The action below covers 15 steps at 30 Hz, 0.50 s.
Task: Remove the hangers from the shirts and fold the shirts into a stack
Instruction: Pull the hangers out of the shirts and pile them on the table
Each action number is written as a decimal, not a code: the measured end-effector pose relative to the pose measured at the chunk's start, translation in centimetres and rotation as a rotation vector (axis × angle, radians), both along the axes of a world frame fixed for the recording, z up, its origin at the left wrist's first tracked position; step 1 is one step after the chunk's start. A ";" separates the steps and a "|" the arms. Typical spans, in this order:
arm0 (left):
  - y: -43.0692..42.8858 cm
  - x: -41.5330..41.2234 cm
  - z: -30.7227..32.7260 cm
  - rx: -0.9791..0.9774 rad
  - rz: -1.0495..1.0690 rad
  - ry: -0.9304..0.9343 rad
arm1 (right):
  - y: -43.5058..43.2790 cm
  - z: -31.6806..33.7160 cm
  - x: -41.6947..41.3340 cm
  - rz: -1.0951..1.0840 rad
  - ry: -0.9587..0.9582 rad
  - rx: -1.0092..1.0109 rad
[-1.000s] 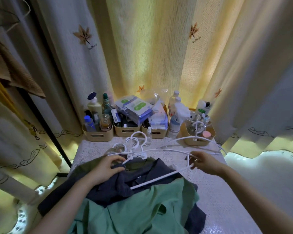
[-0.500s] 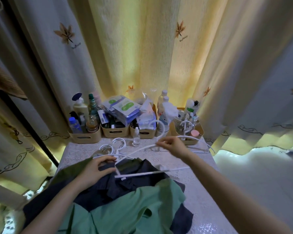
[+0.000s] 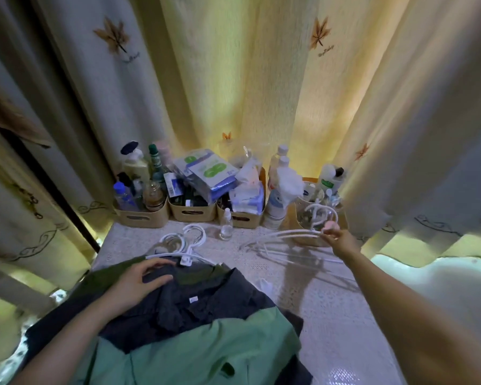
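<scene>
head view: the left hand (image 3: 139,284) lies on the dark navy shirt (image 3: 200,304) beside its collar. its grip is relaxed, fingers loosely bent and clamped on nothing. the right hand (image 3: 342,241) is stretched to the far right corner of the bench (image 3: 331,315), grip pinched on a white hanger (image 3: 286,234) near its hook. this hanger is free of any shirt and is held just above the bench, with its shadow on the lace cover below.

the navy shirt lies on an olive shirt (image 3: 106,276), and a light green shirt (image 3: 206,354) lies across its lower part. the pile overhangs the near left edge of the bench. other white hangers (image 3: 185,254) sit at the collars, hooks pointing to the rear.

a row of tan baskets (image 3: 142,216) full of bottles and packets takes up the rear edge, with a small clear bottle (image 3: 226,225) just in front. bare bench runs from the pile to the right edge. curtains (image 3: 233,79) close in behind and on both sides.
</scene>
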<state>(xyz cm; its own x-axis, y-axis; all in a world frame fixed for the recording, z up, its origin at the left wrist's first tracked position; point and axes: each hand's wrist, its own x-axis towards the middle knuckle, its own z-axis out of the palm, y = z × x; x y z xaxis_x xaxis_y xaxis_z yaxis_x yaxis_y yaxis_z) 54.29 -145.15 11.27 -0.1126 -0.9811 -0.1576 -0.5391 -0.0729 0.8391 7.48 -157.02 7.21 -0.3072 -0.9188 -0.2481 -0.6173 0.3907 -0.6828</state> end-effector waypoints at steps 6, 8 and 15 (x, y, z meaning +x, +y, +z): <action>-0.5 0.1 -0.6 0.022 0.028 0.005 | -2.7 -2.0 0.9 -0.035 0.036 0.146; -0.5 -0.1 -0.8 0.024 0.019 0.009 | -2.5 -2.1 1.0 -0.062 0.008 0.127; -0.9 0.2 -1.5 0.061 -0.006 -0.002 | -1.5 -2.9 2.1 -0.099 0.034 0.014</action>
